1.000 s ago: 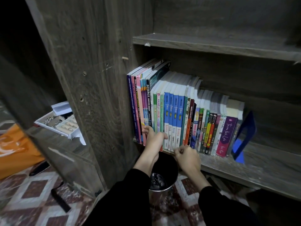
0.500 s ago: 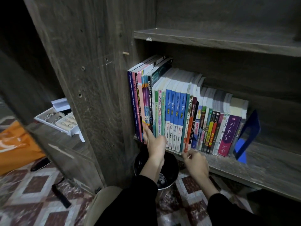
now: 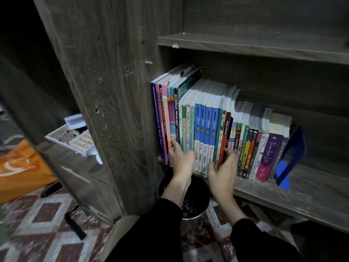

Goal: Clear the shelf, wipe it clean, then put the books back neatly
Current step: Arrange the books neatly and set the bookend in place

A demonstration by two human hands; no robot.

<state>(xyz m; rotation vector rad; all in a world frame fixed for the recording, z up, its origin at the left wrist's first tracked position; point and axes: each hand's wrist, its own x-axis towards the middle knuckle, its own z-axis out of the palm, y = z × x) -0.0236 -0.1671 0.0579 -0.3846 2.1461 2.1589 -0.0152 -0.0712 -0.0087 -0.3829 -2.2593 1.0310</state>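
1. Dark wood-grain bookcase (image 3: 113, 110) fills the view above a maroon-and-white patterned tile floor (image 3: 47, 214); its thick left side panel walls the books in on that side.
2. Its lower shelf board (image 3: 302, 197) carries the row, and bare board runs on to the right past a blue angled bookend (image 3: 290, 154).
3. An upper shelf board (image 3: 245, 46) sits close over the tallest books at the left, with more gap over the short ones at the right.
4. A round black bin (image 3: 200, 197) stands on the floor just below the shelf's front edge, under both forearms.
5. The row of upright paperback books (image 3: 207, 120) stands spines out and packed tight. It steps down from tall volumes against the panel, past four blue-and-white spines, to a purple one near the bookend.
6. The left hand (image 3: 182, 161) lies with straight fingers against the lower spines near the row's left end, gripping nothing.
7. The right hand (image 3: 223, 171) spreads its fingers over the spines around a dark red book, thumb on a blue spine, closed round none. Black sleeves cover both arms.
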